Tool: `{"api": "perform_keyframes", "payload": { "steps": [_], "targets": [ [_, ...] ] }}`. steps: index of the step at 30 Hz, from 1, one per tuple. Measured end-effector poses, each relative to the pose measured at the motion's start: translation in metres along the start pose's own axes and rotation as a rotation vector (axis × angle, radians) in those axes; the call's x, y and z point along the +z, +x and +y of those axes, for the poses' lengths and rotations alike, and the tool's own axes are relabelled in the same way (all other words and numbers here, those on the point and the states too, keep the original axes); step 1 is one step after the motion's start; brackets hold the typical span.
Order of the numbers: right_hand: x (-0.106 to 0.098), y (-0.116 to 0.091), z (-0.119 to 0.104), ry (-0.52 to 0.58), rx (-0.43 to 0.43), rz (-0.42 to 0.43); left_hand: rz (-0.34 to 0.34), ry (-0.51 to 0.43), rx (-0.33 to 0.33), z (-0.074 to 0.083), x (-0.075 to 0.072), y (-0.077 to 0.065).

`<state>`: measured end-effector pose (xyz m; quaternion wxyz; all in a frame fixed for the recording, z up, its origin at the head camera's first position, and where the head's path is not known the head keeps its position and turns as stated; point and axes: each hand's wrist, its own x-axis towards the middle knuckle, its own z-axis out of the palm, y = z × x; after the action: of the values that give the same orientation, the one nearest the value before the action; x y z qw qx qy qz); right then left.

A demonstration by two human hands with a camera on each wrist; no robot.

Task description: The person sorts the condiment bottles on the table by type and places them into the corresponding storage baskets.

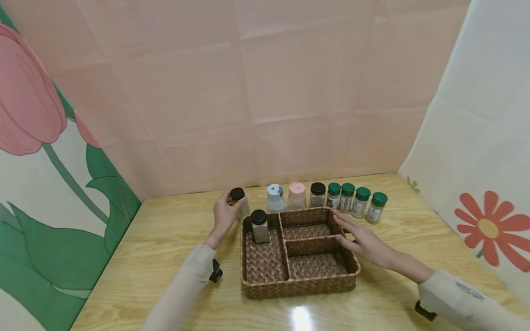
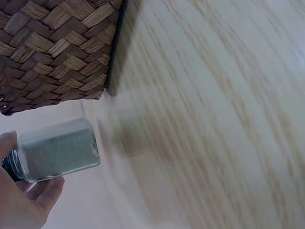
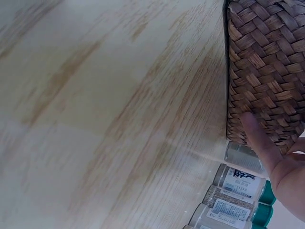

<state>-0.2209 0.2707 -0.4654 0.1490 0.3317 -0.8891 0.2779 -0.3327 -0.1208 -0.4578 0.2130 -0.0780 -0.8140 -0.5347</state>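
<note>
My left hand [image 1: 225, 214] grips a clear jar [image 2: 59, 150] near its black lid, just outside the basket's back left corner. Fine pale contents show through its square-sided glass, and in the left wrist view it is held by the lid end. A similar black-lidded jar [image 1: 260, 227] stands upright in the left compartment of the brown woven basket [image 1: 300, 287]. At the basket's back right, my right hand [image 1: 368, 241] holds the corner, thumb and fingers at the rim. One digit presses the outer woven wall in the right wrist view.
Behind the basket stand a blue-capped bottle [image 1: 275, 197], a pink-capped bottle [image 1: 296, 195] and another black-lidded jar [image 1: 318, 195]. Several green-capped spice jars [image 1: 361, 202] continue the row rightward. The two right compartments have bare woven floors [image 1: 316, 266]. A pink cloth [image 1: 256, 115] hangs behind the wooden table [image 1: 182, 220].
</note>
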Motion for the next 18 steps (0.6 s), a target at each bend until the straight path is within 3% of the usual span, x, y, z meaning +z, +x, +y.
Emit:
{"api": "perform_keyframes", "payload": {
  "steps": [9, 18],
  "targets": [
    [-0.001, 0.000, -0.001, -0.009, 0.007, 0.010, 0.017, -0.026, 0.060, 0.008, -0.007, 0.003],
    [-0.001, 0.000, -0.002, -0.005, 0.006, -0.001, 0.060, 0.017, 0.105, 0.018, -0.015, -0.001]
  ]
}}
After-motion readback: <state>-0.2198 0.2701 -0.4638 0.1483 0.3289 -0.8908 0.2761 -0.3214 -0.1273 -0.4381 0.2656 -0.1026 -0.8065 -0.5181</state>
